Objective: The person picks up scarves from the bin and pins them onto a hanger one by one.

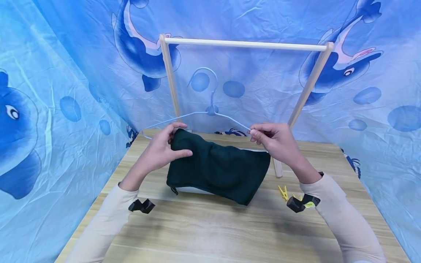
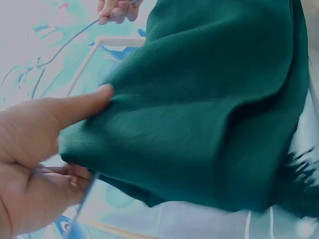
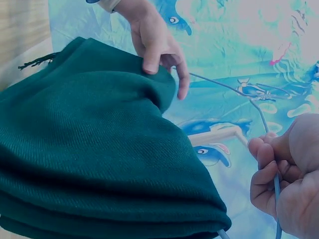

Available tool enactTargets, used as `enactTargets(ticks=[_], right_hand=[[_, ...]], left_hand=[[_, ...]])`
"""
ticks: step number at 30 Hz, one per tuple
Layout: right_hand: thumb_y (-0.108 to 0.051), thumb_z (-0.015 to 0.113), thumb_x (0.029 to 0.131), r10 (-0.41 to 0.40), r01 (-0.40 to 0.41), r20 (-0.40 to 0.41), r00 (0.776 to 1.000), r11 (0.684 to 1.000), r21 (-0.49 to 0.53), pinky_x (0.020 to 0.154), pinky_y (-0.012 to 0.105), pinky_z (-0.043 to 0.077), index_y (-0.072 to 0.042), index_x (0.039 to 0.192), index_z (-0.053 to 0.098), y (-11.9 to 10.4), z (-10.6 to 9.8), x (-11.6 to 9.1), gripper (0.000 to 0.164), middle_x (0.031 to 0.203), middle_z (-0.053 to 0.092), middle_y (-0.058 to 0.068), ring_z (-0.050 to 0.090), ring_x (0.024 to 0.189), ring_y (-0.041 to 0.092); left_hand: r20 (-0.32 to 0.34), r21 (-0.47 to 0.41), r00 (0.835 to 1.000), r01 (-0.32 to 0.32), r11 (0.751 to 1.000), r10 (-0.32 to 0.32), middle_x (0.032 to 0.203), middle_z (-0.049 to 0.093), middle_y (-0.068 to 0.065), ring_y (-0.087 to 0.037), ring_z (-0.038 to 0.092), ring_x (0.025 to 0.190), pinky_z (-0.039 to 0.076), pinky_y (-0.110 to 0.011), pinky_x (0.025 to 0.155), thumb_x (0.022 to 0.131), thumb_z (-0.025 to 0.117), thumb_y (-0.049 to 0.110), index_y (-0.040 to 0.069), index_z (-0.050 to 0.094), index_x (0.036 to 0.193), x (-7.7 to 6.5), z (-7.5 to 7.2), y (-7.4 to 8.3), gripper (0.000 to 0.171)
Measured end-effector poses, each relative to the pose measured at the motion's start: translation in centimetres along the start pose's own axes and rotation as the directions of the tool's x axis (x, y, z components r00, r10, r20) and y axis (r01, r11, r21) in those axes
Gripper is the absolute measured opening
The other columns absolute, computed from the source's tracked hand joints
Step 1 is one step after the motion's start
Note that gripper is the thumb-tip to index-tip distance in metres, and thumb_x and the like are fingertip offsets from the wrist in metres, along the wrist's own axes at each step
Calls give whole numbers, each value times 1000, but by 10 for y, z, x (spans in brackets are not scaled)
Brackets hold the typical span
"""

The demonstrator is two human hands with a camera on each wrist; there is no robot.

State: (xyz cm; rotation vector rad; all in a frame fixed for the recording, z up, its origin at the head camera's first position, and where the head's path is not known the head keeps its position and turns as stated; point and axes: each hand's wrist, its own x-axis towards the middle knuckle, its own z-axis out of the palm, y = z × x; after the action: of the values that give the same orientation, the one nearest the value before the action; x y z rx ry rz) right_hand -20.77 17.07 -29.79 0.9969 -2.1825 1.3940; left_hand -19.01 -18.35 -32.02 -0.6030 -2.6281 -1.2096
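Observation:
A dark green fringed scarf hangs in folds over the lower part of a pale blue wire hanger, whose hook points up. My left hand holds the scarf's upper left edge, thumb on the front of the cloth and fingers behind it. Seen from the left wrist, the hanger's wire runs close by those fingers. On the other side, my right hand pinches the hanger's right shoulder between thumb and curled fingers; the right wrist view shows the wire passing through that grip. Most of the hanger's bottom bar is hidden by the cloth.
Behind the hanger stands a wooden rack with a white top rod. Yellow clothespins lie on the wood-grain table, near the right wrist. A blue curtain with printed dolphins encloses the back and sides.

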Motion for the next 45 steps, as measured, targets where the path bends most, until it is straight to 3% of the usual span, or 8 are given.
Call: enactTargets(ticks=[4,9,17,22,27,32,39,45], right_hand=[[11,65,94,-4,4,8,1000,1000,-14,63,18,54,8,100,76,1,1,1,14,80,73,15,64,67,5],[11,65,93,-15,15,16,1000,1000,-16,64,17,54,8,100,77,2,3,2,14,81,74,15,64,67,5],[9,67,93,-8,8,31,1000,1000,-27,62,18,54,5,99,77,6,3,4,12,79,73,12,64,64,11],[8,67,94,13,-12,51,999,1000,-19,60,22,55,5,97,77,8,5,3,11,77,73,13,63,63,10],[8,66,94,18,-17,67,998,1000,-12,58,22,53,5,96,77,8,6,3,11,76,72,11,62,62,18],[9,64,96,59,-60,67,996,998,9,62,21,55,9,100,75,8,2,3,12,78,71,15,63,64,17],[8,63,97,50,-50,53,997,999,-3,63,19,54,8,102,75,6,-3,4,14,79,71,15,63,66,12],[12,63,95,13,-13,21,1000,1000,14,61,18,53,11,102,75,7,-4,5,14,78,71,18,63,66,8]], left_hand=[[77,109,996,29,994,-38,139,60,-12,-29,62,114,49,-50,97,85,85,30,24,49,147,1,1,2,72],[112,126,994,-14,992,0,142,60,-10,-28,62,119,50,-49,97,95,75,23,22,56,142,3,2,4,51],[180,-95,977,-102,990,118,152,51,-9,-25,41,147,37,-50,116,104,61,14,13,60,136,5,0,-6,32],[128,-238,979,-123,964,157,146,56,-12,-27,43,145,36,-42,117,105,55,6,7,61,130,6,3,-10,25],[88,-230,977,-168,959,192,137,60,-8,-23,52,130,43,-29,107,107,52,7,9,62,129,4,5,-8,25],[64,-208,985,-144,967,160,135,60,-5,-19,54,122,45,-24,101,106,54,10,12,61,131,1,2,-6,25],[-55,-80,992,-114,990,110,135,63,-5,-21,59,122,48,-33,101,102,65,14,13,62,131,-2,-2,-9,30],[-174,129,979,-82,988,104,123,71,-5,-20,67,98,53,-38,79,95,76,24,15,69,123,-10,-6,-6,30]])
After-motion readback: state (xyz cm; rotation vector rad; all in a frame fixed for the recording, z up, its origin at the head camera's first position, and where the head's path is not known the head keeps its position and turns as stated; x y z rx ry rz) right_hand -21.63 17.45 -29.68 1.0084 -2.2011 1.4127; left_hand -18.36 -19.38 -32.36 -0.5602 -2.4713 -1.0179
